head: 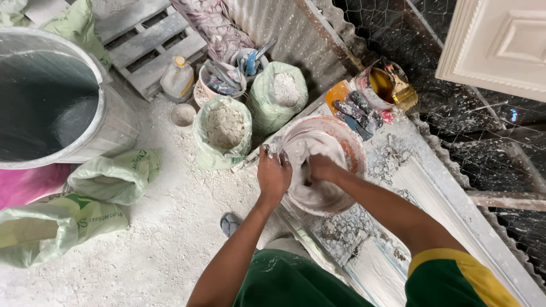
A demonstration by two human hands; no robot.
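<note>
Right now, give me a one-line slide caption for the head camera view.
Left hand grips the rim of a plaster-coated bowl while the right hand works the white mix inside, open sacks of powder beside it.

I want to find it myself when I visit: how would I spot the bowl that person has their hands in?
Find the long plaster-spattered workbench running along the dark marble wall. The bowl sits near its far end, left hand gripping the rim, right hand inside. Unlike the paint tin beyond, it is wide, reddish-rimmed and caked with white paste.
</note>
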